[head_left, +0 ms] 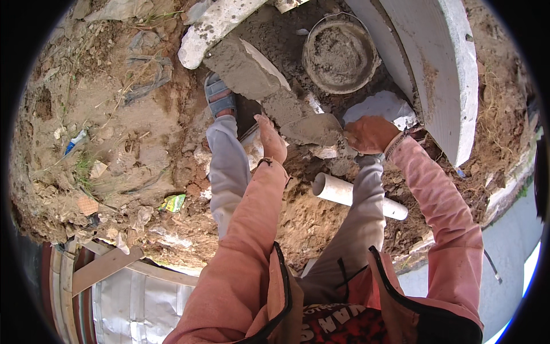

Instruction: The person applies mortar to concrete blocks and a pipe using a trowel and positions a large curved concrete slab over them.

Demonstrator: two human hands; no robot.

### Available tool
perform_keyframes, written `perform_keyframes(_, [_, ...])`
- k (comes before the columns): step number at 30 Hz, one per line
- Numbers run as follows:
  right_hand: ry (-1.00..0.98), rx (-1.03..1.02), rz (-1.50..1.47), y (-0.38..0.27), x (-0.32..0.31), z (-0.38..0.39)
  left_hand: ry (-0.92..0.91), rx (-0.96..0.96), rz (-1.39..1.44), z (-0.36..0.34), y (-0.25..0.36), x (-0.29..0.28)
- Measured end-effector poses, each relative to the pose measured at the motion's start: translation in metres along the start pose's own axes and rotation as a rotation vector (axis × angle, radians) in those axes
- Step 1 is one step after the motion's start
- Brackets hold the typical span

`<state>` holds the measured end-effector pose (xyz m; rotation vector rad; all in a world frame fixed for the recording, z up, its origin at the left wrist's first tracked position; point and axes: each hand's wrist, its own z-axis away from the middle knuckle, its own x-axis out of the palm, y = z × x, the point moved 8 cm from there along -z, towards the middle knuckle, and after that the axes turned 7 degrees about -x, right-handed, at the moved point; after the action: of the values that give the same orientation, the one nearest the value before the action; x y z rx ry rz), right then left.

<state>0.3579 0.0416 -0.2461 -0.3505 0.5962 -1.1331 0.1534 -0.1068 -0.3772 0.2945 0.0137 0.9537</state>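
Note:
My right hand (373, 135) is closed round the handle of a trowel (314, 128), whose mortar-smeared blade points left. Under the blade runs a ridge of wet grey mortar (252, 71) along the top of a pale slab edge. On the near left side of that ridge, my left hand (271, 140) reaches with fingers stretched out against the edge; its far fingers are partly hidden. A bucket (341, 54) of wet mortar with a wire handle stands beyond the trowel. Beside my right hand lies a pale, mortar-spotted piece (381, 108).
A large curved concrete piece (438, 74) rises on the right. A white pipe (360, 196) lies between my legs. At the far left, a mortar-splashed pale beam (220, 28) borders the ridge. Loose soil and litter cover the left, with wooden planks (106, 270) at lower left.

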Motion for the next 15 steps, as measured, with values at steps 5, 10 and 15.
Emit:
perform_keyframes(5, [-0.024, 0.019, 0.07, -0.001, 0.051, 0.029, 0.013, 0.047, -0.088, 0.011, -0.016, -0.001])
perform_keyframes(10, [0.198, -0.05, 0.287, -0.021, -0.021, 0.018, 0.031, 0.02, -0.11, 0.011, -0.009, -0.006])
perform_keyframes(15, [0.333, -0.169, 0.446, -0.053, -0.136, -0.045, 0.104, -0.072, -0.044, 0.019, 0.002, -0.001])
